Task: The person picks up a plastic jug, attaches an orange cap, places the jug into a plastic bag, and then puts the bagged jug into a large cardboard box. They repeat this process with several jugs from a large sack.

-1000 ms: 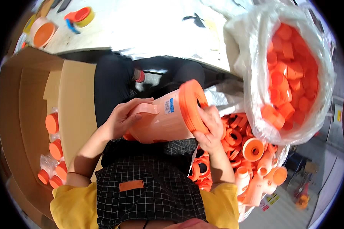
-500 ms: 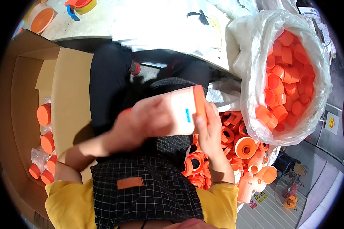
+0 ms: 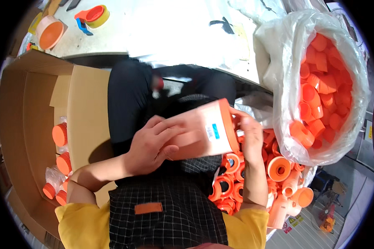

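Note:
A wide, pale pink plastic cylinder [image 3: 195, 133] with an orange rim lies tilted across my lap, its right end higher. It bears a blue-and-white label. My left hand [image 3: 151, 145] is closed around its left end, fingers stretched along the wall and thumb lower down. At the orange rim, my right hand [image 3: 250, 130] grips the other end, the fingertips partly hidden behind it. Beside my right forearm are many orange ring-shaped plastic fittings [image 3: 278, 168], some with black centres.
An open cardboard box [image 3: 85, 116] on the left holds several orange-capped pieces in clear wrap. At the right, a clear plastic bag [image 3: 274, 83] is full of orange fittings. A pale worktable [image 3: 112, 43] ahead carries a yellow tape roll [image 3: 97, 18] and an orange-lined cup [image 3: 50, 34].
My left hand, blurred before, now shows its fingers on the cylinder. The cylinder has turned a little, bringing more of its label into view. The whole picture has shifted slightly right and down.

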Action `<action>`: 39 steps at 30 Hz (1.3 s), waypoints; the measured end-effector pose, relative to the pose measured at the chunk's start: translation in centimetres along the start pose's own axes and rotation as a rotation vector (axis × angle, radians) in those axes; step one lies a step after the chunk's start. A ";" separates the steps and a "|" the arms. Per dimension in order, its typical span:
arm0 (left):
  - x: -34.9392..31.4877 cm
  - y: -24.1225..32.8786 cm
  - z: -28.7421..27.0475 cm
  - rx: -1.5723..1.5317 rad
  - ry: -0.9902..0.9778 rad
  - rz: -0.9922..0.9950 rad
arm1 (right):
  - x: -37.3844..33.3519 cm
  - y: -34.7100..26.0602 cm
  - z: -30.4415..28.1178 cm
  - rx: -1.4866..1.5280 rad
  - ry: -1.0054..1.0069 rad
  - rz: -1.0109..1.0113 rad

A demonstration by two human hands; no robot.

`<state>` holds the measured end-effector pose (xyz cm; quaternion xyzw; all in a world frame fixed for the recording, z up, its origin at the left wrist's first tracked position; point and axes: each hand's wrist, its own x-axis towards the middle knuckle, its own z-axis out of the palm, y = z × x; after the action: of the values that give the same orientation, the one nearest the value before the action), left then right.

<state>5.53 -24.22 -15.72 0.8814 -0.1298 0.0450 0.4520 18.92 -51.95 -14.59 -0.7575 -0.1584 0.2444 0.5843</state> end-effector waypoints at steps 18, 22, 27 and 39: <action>23.9 -17.8 1.0 -0.463 0.381 -0.504 | 8.0 1.0 -0.4 0.212 -0.013 0.147; 19.8 -8.3 4.6 -0.826 0.057 -0.455 | 10.1 1.3 1.8 0.080 0.277 0.049; 18.3 -4.5 3.3 -0.963 0.137 -0.342 | 9.3 3.5 -0.2 0.516 0.444 -0.018; 14.6 -7.4 1.6 -0.309 0.132 -0.183 | 4.2 10.3 -0.9 0.877 0.812 -0.086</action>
<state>21.52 -24.16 -19.63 0.8047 -0.0245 0.0412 0.5918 22.44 -53.20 -25.16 -0.4715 0.1626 -0.0459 0.8655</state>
